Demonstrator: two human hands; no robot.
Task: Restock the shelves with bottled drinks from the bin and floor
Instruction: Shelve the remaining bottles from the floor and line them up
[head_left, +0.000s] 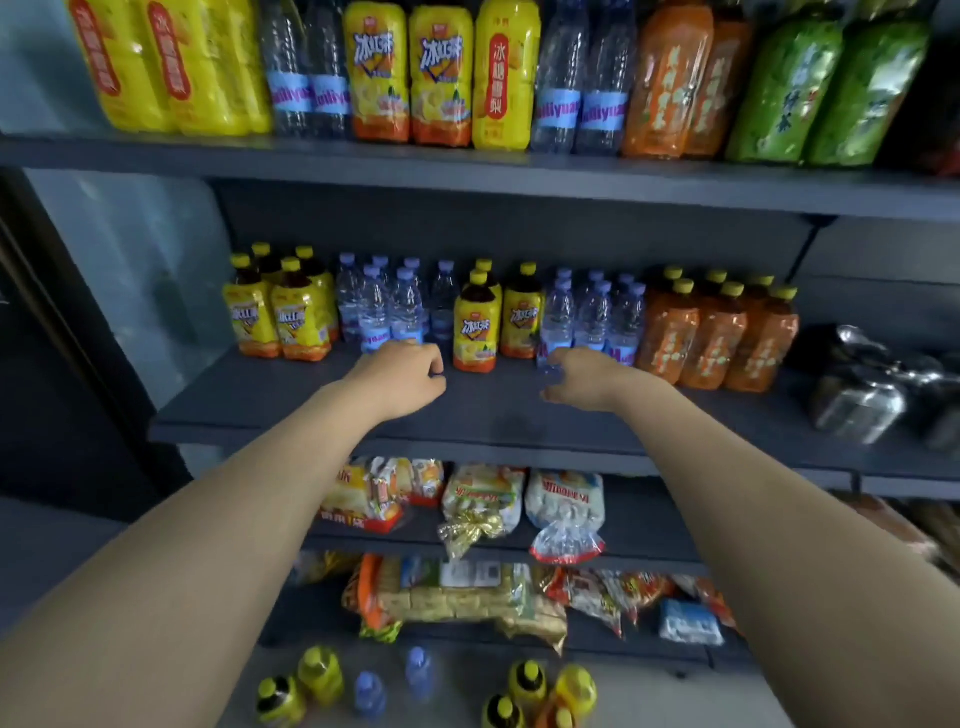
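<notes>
The middle shelf (498, 410) holds rows of yellow iced-tea bottles (475, 325), small water bottles (374, 317) and orange tea bottles (711, 332). Both arms reach in over its front. My left hand (400, 374) has its fingers curled against the base of the front water bottle (408, 314); its grip is hidden. My right hand (584, 376) is closed around something small with a blue cap (550, 371), low in front of another water bottle (558, 319). On the floor stand several more yellow tea bottles (319, 673) and two water bottles (369, 693).
The top shelf (467, 166) is packed with large bottles. Metal containers (857, 400) sit at the right end of the middle shelf. Snack bags (483, 499) fill the lower shelves. A dark panel (62, 364) borders the left side.
</notes>
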